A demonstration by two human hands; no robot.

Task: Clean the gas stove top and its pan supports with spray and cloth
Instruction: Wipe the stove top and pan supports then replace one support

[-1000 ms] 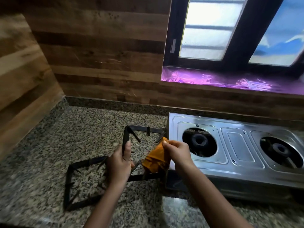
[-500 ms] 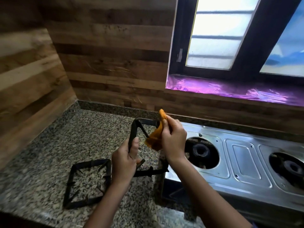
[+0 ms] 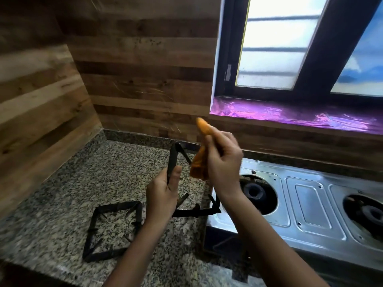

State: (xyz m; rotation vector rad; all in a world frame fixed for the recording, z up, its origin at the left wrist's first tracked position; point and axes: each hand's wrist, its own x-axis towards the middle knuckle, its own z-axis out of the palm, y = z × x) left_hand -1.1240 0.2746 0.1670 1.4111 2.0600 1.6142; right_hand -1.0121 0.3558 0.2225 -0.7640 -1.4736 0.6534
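My left hand [image 3: 163, 193] grips one bar of a black square pan support [image 3: 173, 160], holding it tilted up on edge above the granite counter. Around an orange cloth [image 3: 199, 165] my right hand [image 3: 222, 160] is curled, at the support's upper right side, with one cloth end sticking up above the fingers. A second black pan support [image 3: 99, 230] lies flat on the counter at the lower left. The steel gas stove [image 3: 306, 204] sits to the right with both burners bare. No spray bottle is in view.
Grey speckled granite counter [image 3: 83, 183] runs from the corner to the stove. Wood-panelled walls close the left and back. A window with a purple-lined sill [image 3: 290, 114] is above the stove. The counter's front edge is near the flat support.
My right hand has drawn the orange cloth up from the support's lower bar to its upper part. The left hand keeps its grip. The camera view has shifted left and down.
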